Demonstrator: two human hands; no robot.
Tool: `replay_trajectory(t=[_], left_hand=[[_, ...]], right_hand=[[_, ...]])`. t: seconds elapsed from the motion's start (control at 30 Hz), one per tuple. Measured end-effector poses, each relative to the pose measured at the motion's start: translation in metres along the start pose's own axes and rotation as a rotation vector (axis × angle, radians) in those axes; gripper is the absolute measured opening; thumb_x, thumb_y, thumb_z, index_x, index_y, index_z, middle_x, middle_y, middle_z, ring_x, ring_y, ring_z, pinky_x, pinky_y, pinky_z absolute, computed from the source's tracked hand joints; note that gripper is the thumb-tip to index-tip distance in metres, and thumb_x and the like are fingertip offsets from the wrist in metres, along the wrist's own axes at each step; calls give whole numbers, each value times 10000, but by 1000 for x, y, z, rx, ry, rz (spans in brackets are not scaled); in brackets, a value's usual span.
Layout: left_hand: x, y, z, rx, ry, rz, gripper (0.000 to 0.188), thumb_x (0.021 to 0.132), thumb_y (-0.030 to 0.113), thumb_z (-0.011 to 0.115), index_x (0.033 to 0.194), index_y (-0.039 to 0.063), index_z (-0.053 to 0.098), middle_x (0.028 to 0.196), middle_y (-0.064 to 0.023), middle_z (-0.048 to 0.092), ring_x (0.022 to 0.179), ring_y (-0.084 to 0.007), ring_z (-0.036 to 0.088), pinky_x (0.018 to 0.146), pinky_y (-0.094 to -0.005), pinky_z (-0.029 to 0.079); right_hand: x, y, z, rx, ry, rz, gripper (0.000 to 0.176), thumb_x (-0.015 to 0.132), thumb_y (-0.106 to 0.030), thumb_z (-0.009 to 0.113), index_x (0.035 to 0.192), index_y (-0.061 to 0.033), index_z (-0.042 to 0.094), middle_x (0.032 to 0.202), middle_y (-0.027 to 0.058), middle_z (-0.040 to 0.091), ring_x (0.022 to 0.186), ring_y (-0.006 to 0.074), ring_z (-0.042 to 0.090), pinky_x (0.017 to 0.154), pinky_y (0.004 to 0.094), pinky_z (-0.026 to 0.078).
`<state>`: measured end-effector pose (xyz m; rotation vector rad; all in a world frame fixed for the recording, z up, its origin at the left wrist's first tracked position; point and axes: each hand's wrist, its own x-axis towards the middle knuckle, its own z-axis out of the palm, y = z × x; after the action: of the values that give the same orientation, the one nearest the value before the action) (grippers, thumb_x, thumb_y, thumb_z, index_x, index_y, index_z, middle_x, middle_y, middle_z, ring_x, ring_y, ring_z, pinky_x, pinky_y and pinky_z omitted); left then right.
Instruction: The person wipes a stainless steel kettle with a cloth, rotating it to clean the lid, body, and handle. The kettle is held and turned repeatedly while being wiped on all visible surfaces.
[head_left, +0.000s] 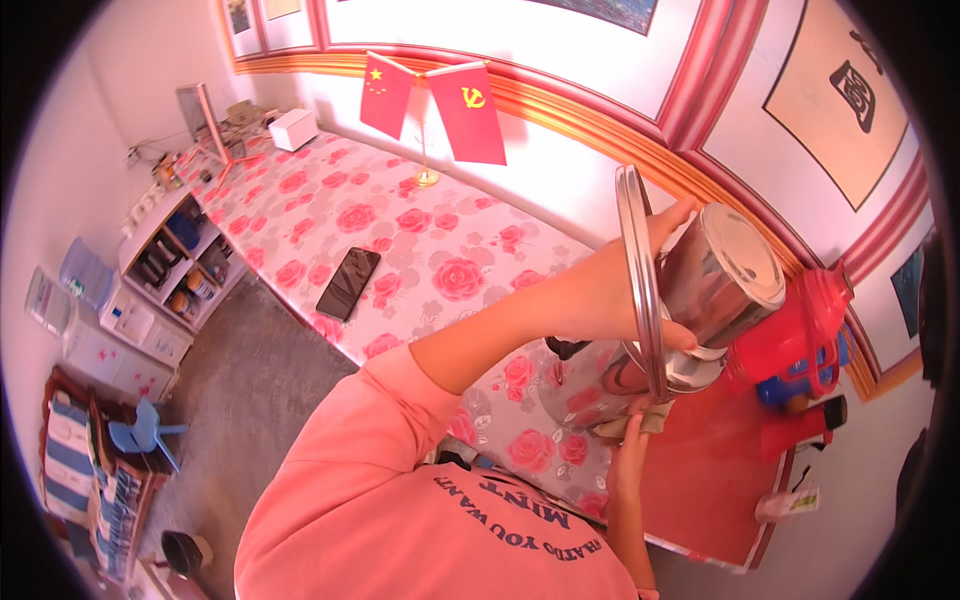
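Note:
My left hand (645, 292) reaches across and grips a shiny stainless steel piece with a cylindrical part (724, 274) and a wide metal rim (637, 285), seen nearly edge-on. Beneath it, a larger polished metal vessel (592, 382) reflects the rose-patterned tablecloth (457, 277); a black handle-like part (566, 347) shows at its side. How these metal parts join cannot be told. Lower down, my right hand (630, 442) holds a folded beige cloth (630, 427) against the metalware; part of this hand is hidden.
A black smartphone (349, 283) lies left of my left arm. Two small flags on a gold stand (426, 178) are near the wall. Red thermos flasks (795, 322) and a blue one (799, 382) stand at the right, by a red surface (697, 465). A white box (294, 129) sits farther back.

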<state>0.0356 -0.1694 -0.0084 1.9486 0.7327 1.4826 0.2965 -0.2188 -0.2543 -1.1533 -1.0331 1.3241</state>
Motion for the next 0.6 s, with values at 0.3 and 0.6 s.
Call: replay_trajectory(t=[0.3,0.6], left_hand=[[-101,-120,-27,-527,95,-273,402,1037,349,539,1228,-4,571,1033,-47,609,961,-121,567,856,-284,449],[-119,-76,5,-703,16,-367,413,1057,391,520,1075,-12,607,787,27,526,714,-52,435,647,-222,355]], right_hand=[[-54,-25,61,-55,389,-193,428,1063,-337,539,1253,43,594,1129,68,649,1019,136,589,894,299,480],[-39,-23,108,-273,546,-348,450,1078,-370,491,1243,39,581,1092,88,641,948,140,591,820,293,472]])
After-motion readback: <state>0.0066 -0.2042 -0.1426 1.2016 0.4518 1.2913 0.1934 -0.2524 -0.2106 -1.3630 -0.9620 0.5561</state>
